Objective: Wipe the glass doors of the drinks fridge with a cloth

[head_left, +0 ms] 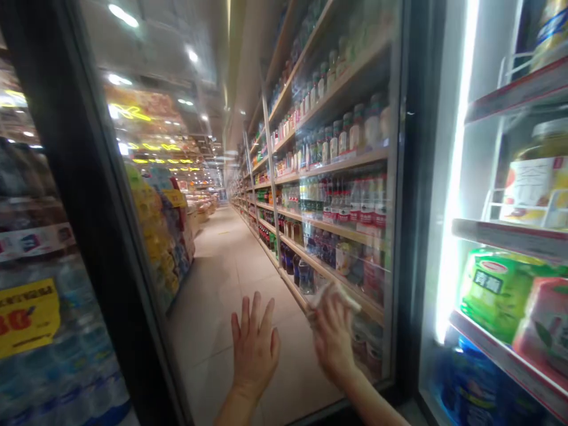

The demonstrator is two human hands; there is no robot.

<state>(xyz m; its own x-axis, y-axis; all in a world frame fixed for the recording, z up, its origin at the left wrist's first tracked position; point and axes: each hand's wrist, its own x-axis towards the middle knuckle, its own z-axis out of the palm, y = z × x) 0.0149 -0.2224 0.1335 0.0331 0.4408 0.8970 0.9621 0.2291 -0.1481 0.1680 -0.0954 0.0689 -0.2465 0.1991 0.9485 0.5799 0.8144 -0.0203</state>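
I face an opened glass door (248,177) of a shop fridge, and a supermarket aisle shows through the pane. My left hand (254,349) lies flat on the lower part of the glass with its fingers spread. Just to its right, my right hand (333,337) presses a crumpled white cloth (331,294) against the same pane, fingers closed over it. The door's black frame (80,195) runs down the left side.
To the right the lit fridge interior holds wire shelves (510,236) with green and pink packs (501,296) and blue bottles below. Seen through the glass are long shelves of bottled drinks (337,195) and a yellow product display (155,236). Bottled water with a yellow price tag (26,316) is at left.
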